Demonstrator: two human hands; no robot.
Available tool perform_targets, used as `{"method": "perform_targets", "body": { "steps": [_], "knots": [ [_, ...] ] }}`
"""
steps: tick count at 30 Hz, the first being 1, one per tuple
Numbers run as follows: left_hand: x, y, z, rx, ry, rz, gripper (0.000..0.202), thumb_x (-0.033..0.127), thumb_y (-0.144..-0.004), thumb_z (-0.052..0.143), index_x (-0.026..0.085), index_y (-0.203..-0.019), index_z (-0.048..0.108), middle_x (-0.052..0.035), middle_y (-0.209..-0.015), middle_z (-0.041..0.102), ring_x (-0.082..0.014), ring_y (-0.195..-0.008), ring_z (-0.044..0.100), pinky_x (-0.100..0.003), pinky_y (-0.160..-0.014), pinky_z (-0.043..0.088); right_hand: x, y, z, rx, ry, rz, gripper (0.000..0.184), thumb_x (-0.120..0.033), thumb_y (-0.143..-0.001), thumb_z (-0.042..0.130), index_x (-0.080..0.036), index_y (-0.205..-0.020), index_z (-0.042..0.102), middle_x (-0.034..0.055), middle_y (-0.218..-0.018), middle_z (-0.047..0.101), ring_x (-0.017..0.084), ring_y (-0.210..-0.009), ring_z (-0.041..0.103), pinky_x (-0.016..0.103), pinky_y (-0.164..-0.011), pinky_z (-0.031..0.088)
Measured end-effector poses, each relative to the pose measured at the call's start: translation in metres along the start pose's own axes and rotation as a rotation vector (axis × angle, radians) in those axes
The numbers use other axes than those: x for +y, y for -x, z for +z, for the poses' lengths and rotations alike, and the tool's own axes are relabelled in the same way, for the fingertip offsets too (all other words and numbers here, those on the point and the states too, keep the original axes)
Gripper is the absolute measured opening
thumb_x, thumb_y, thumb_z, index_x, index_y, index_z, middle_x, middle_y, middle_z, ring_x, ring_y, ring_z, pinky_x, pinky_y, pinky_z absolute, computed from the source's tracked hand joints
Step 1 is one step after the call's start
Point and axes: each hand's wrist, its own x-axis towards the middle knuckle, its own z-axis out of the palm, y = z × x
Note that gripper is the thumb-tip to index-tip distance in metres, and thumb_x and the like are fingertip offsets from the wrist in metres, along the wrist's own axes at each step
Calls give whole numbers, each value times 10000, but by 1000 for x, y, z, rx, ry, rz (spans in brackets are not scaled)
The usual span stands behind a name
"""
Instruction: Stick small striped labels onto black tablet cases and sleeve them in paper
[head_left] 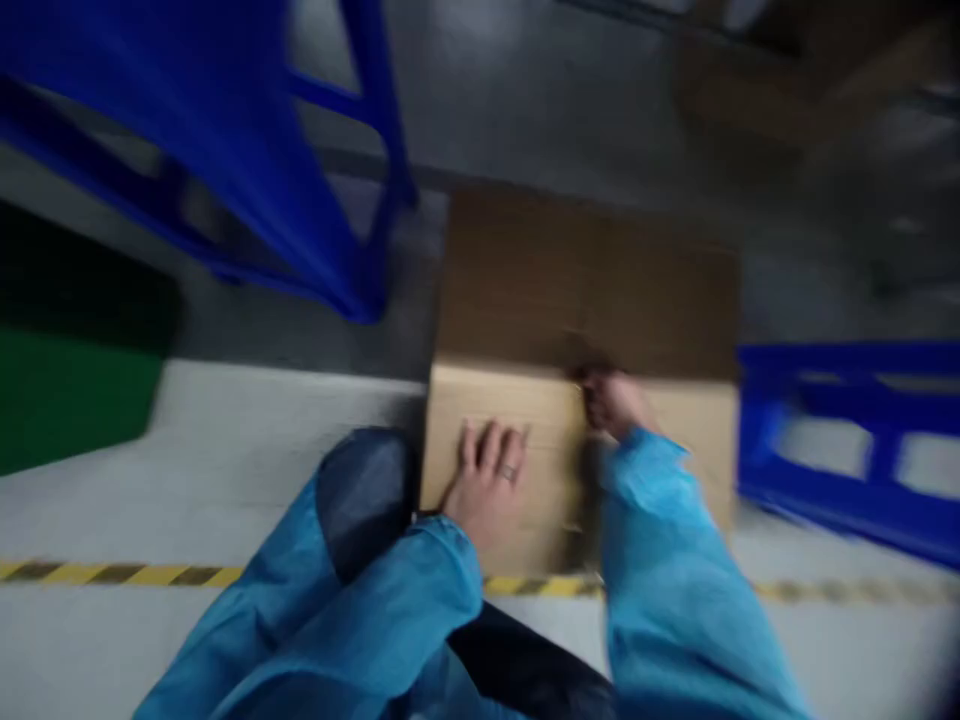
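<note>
While blur softens the whole head view, both hands are readable on the carton (585,290). Carton sits on the grey floor (225,440), its near edge at the yellow-and-black tape (127,574), between a blue rack (225,150) to the left and a low blue frame (847,430) to the right. Its near panel is pale tan and its far panel dark brown, with a straight fold or edge between them.

Left hand (487,480): flat on the near panel, open, fingers spread, gripping nothing. A ring (508,472) shows on one finger.

Right hand (613,405): at the fold, slightly right of centre, fingers curled against the cardboard. Blur hides whether it has real hold of the carton, so grip cannot be told.

Both forearms are in light-blue sleeves (675,560). A dark knee (367,490) shows just beside the carton's near left corner. A green block (75,400) stands at far left, kind not identifiable. Brown shapes (787,80) at top right are too blurred to name.
</note>
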Motion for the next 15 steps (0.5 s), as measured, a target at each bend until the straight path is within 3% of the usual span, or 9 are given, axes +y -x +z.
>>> {"method": "perform_targets", "body": {
  "steps": [3, 6, 9, 11, 15],
  "knots": [
    [-5, -9, 7, 46, -41, -4, 392, 193, -914, 390, 164, -1282, 521, -98, -1388, 479, -298, -1349, 324, -597, -1116, 242, -50, -35, 27, -102, -8, -48, 231, -342, -938, 540, -136, -1022, 598, 39, -916, 628, 120, -708, 609, 273, -622, 534],
    [-32, -12, 8, 93, -60, -83, 387, 116, -910, 354, 81, -1256, 522, -138, -1325, 524, -310, -1313, 366, -604, -1097, 249, -70, -25, 56, -69, 26, -132, 262, -368, -933, 542, -121, -870, 602, -12, -741, 599, 89, -576, 559, 231, -543, 482],
    [-51, -10, 7, 126, -44, -99, 353, 53, -889, 347, 65, -1163, 570, -161, -1212, 580, -279, -1212, 469, -574, -1079, 281, -50, 4, 74, 54, 102, -210, 271, -364, -897, 584, -135, -752, 587, -32, -674, 569, 96, -571, 535, 233, -555, 444],
    [-53, -12, 5, 109, -35, -76, 295, 68, -886, 396, 71, -1114, 583, -152, -1100, 611, -248, -1074, 549, -511, -999, 390, -23, 21, 75, 206, 175, -189, 225, -312, -897, 562, -142, -753, 587, -14, -698, 573, 107, -587, 517, 238, -565, 402],
    [-45, -45, 1, -10, -27, 126, 202, 198, -887, 529, 123, -1069, 576, -57, -959, 614, -185, -896, 588, -380, -811, 495, 25, 33, 64, 485, 342, -64, 261, -234, -923, 413, -122, -795, 612, 93, -815, 604, 159, -654, 529, 260, -547, 293]
  ]
}}
